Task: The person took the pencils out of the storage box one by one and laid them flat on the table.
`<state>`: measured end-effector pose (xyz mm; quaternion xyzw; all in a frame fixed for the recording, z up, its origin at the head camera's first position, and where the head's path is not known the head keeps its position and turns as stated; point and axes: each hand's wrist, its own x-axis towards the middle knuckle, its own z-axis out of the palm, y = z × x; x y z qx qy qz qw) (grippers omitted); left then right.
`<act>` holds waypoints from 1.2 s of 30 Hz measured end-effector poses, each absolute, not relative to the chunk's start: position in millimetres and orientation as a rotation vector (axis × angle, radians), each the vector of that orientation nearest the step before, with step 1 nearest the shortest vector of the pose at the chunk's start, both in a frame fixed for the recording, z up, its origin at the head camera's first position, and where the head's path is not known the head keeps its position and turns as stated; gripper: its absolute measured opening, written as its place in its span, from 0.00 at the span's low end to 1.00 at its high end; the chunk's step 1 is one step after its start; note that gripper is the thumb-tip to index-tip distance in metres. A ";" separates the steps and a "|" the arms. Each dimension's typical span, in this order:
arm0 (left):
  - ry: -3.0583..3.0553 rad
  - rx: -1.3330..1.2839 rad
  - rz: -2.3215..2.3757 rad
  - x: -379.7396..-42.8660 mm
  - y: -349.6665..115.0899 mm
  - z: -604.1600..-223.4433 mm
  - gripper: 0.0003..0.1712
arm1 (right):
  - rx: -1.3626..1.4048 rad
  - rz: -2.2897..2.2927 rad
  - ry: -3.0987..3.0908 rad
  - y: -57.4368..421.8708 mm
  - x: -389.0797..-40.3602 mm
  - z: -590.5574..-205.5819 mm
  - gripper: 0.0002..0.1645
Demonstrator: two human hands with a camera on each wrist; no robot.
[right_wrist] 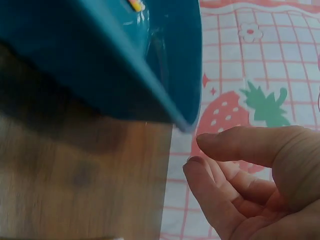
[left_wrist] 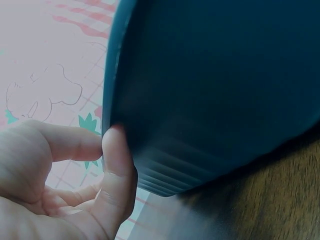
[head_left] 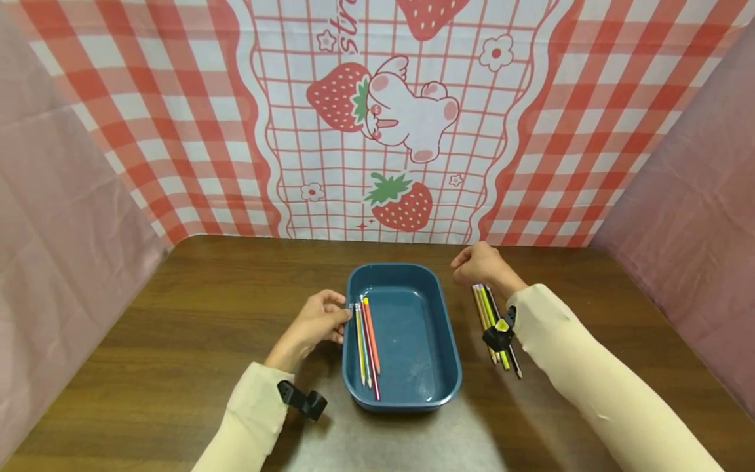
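Note:
A deep blue plastic bin [head_left: 413, 341] with rounded corners stands in the middle of the table. Several coloured pencils [head_left: 372, 336] lie lengthwise along its left inner side. My left hand [head_left: 315, 319] pinches the bin's left rim between thumb and fingers; the left wrist view shows this grip against the bin's outer wall [left_wrist: 210, 90]. To the right of the bin, my right hand [head_left: 482, 265] hovers with loosely bent fingers. In the right wrist view a small gap shows between its thumb and index fingertip, with nothing held. Several more pencils [head_left: 491, 313] lie below it, partly covered by the wrist.
The brown wooden table [head_left: 177, 367] ends at a red-and-white checked cloth [head_left: 200, 131] with strawberry prints at the back. Pink fabric [head_left: 65, 216] hangs along both sides. Each wrist wears a black camera strap, the left one [head_left: 302, 400] close to the bin.

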<state>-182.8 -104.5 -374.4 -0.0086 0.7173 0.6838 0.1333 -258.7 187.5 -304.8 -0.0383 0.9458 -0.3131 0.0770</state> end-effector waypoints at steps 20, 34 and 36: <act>2.102 -0.039 1.969 -183.1 -103.2 -374.9 0.19 | -0.104 -1.211 2.604 114.2 -253.3 -318.2 0.19; 2.084 -0.019 1.977 -183.9 -104.4 -374.9 0.19 | -0.154 -1.046 2.692 86.3 -239.4 -348.7 0.18; 2.082 -0.019 1.980 -183.6 -104.6 -374.8 0.19 | -0.164 -1.039 2.697 82.6 -237.7 -351.7 0.17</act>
